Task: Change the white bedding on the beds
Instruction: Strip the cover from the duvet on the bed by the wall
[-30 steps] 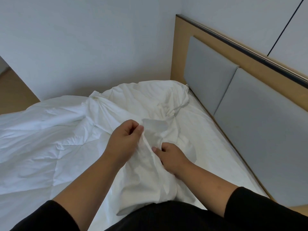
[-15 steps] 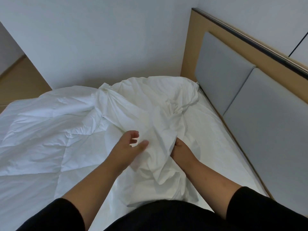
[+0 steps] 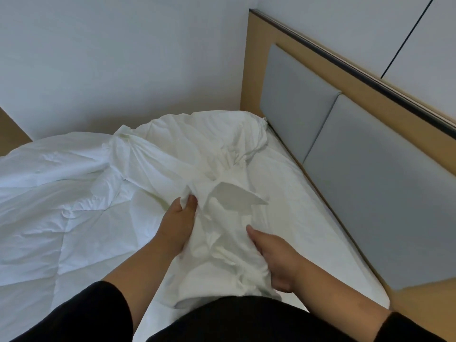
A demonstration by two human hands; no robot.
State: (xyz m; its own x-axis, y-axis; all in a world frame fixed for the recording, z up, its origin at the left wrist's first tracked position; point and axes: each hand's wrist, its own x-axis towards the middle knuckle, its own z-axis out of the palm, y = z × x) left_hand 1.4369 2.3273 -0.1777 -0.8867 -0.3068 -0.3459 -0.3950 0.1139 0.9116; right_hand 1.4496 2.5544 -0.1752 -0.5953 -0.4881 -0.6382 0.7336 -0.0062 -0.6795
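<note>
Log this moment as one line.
step: gathering cover | left hand: pinching white cover | right hand: gripping same cover | quilt: rumpled, at left | headboard: at right

A tan wooden headboard frame (image 3: 254, 70) with a dark top strip (image 3: 345, 62) runs along the right. Two grey padded rectangular panels are set side by side in it, the far panel (image 3: 293, 104) meeting the near panel (image 3: 385, 188) at a seam. A plain white wall (image 3: 123, 58) rises behind. A patch of brown floor (image 3: 9, 134) shows at left.
</note>
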